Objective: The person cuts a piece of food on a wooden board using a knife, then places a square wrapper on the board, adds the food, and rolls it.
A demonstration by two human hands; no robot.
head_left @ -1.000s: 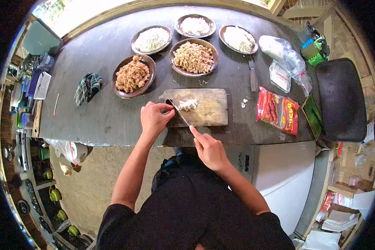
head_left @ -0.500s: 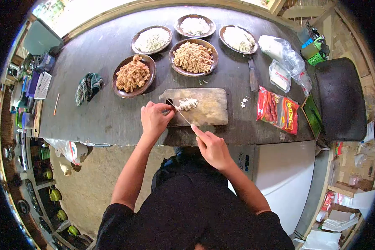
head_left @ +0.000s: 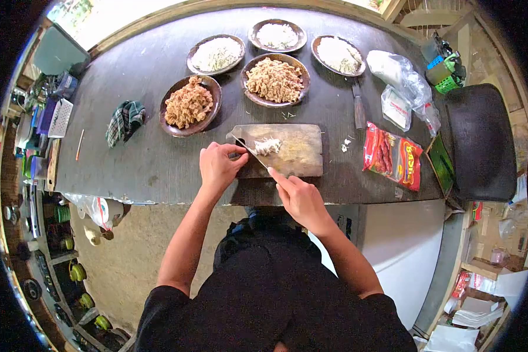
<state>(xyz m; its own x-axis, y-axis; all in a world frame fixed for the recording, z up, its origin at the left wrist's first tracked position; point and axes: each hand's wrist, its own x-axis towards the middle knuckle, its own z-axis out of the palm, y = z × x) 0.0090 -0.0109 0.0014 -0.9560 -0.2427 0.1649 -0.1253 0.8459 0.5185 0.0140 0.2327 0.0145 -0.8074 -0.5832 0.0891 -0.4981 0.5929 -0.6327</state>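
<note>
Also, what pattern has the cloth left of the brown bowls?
The cloth is checked, dark green and white, best seen in the head view.

Black short-sleeved shirt (head_left: 264, 299)

Even daylight from window top left; strong fisheye warp, black vignette corners; centre sharp.

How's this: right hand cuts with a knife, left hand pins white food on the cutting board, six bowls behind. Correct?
Head view shows five bowls behind, not six. Right hand cuts with a knife, left hand pins white food on the cutting board.
</note>
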